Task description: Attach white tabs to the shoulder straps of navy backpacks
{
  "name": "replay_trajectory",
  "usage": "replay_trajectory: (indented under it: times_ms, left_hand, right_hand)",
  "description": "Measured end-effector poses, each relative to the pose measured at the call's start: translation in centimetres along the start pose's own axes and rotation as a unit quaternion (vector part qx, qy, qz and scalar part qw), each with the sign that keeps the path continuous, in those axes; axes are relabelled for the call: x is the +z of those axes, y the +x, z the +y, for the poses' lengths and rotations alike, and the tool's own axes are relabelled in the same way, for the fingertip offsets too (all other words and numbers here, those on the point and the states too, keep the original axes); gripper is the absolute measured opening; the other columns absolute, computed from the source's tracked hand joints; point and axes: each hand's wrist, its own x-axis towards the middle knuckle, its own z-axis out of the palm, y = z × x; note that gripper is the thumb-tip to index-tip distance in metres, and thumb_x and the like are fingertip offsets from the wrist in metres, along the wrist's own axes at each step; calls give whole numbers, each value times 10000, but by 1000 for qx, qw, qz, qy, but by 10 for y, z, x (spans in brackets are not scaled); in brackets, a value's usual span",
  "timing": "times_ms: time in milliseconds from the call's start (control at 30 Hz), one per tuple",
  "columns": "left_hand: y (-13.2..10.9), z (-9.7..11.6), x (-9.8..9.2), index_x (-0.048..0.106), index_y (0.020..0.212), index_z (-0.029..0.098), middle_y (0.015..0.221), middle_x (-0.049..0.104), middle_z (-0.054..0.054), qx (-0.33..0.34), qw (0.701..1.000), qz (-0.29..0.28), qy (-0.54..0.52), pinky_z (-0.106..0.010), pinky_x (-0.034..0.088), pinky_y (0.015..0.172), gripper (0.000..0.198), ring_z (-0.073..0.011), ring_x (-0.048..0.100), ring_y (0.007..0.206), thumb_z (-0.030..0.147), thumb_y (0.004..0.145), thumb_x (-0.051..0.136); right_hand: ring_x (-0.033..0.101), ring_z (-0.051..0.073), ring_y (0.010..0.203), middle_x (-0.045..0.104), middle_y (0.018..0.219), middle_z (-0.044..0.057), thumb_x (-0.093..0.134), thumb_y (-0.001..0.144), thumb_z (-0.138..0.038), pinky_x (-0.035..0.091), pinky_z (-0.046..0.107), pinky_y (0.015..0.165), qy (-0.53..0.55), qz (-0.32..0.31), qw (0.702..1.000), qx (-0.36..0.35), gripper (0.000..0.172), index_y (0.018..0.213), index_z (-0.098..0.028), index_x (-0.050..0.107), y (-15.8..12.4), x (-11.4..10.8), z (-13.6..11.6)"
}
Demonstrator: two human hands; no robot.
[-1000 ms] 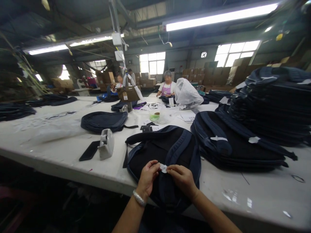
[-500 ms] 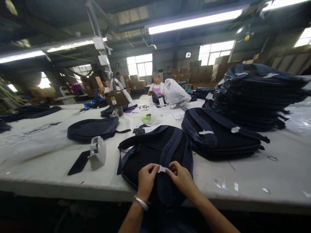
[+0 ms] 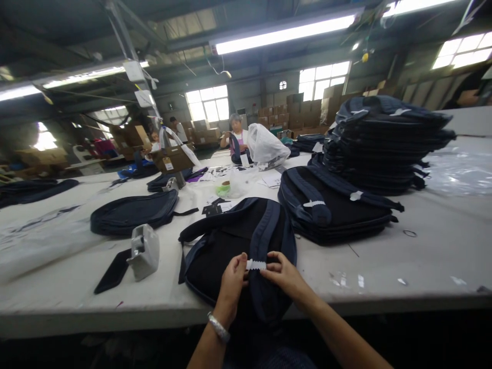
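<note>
A dark navy backpack (image 3: 215, 256) lies back-side up at the table's front edge, its padded shoulder strap (image 3: 266, 230) running toward me. Across that strap sits a white strip with a zigzag edge (image 3: 256, 265). My left hand (image 3: 231, 282) is closed at the strip's left end, thumb up and fingers curled at the strap's edge. At the right end, my right hand (image 3: 286, 277) pinches the strip against the strap with thumb and bent fingers. The undersides of both hands' fingertips are hidden.
Left of the backpack stand a grey tape dispenser (image 3: 145, 252) and a black phone-like slab (image 3: 113, 271). Right lie more backpacks (image 3: 334, 215), with a tall stack (image 3: 380, 148) behind. Green tape roll (image 3: 223, 188) and black tags (image 3: 212, 208) lie beyond. A co-worker (image 3: 237, 138) sits opposite.
The view has swung a little to the right. My left thumb has lifted off the strip's face to its end, so more of the strip shows. The co-worker opposite has raised a dark strap.
</note>
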Motion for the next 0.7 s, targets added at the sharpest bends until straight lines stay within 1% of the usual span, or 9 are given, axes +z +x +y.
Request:
replay_trajectory:
  times_ms: [100,167,233,333,400,500,600,667,700]
  left_hand:
    - [-3,4,4,642,1078,122,892,714,-108,14,1000,2,11,-242,506,668,529,-198,669,802,448,678,758]
    - [-3,2,6,651,1057,100,891,717,-114,5,1000,14,-8,-233,509,683,509,-186,668,787,356,645,805]
    - [-2,-1,5,651,1043,98,884,714,-110,-39,997,-8,-72,-229,511,640,473,-163,661,720,329,658,800]
    - [1,-4,4,652,991,112,866,705,-89,-93,975,-78,-187,-225,515,626,400,-137,648,673,321,678,789]
    - [-1,-5,7,649,986,119,864,699,-81,-92,970,-87,-209,-222,517,636,388,-132,645,679,322,685,785]
    - [-9,-4,19,648,1023,119,880,697,-89,-41,989,-56,-133,-215,505,618,418,-144,644,700,361,702,764]
    - [-16,0,25,660,1028,127,919,699,-110,11,996,-81,-40,-226,502,596,403,-182,654,765,434,768,675]
    - [-16,6,12,670,1020,142,933,703,-121,41,995,-85,7,-260,515,608,400,-214,665,808,477,818,589]
    - [-13,9,-2,676,1018,155,947,704,-123,68,995,-61,40,-287,527,654,395,-228,667,844,484,836,555]
  right_hand:
    - [685,204,789,716,836,21,760,656,-365,526,310,692,-35,0,999,-17,464,1009,-208,504,-5,-3,3]
    - [675,188,729,704,773,9,773,647,-387,518,290,653,-24,-8,1000,-4,408,933,-191,558,-8,-3,5]
    - [667,173,730,699,796,24,758,678,-420,515,278,662,49,-41,997,34,382,917,-169,599,-11,-3,6]
    - [663,173,801,694,886,57,725,729,-443,514,290,749,170,-98,979,62,377,954,-154,633,-17,0,4]
    - [658,170,788,688,883,51,703,749,-464,514,287,740,180,-91,978,61,379,969,-163,632,-19,3,2]
    - [643,171,707,670,796,27,639,773,-538,507,266,620,78,-18,996,39,392,925,-177,625,-15,2,-2]
    - [634,196,674,654,715,21,617,760,-570,500,274,573,-90,44,995,-22,405,848,-174,629,-9,-15,-10]
    - [647,220,701,673,745,34,595,769,-563,517,310,619,-203,86,973,-61,419,928,-178,640,-7,-35,-17]
    - [658,238,752,690,819,50,581,778,-555,528,340,674,-258,117,955,-87,446,1020,-184,630,-8,-46,-20]
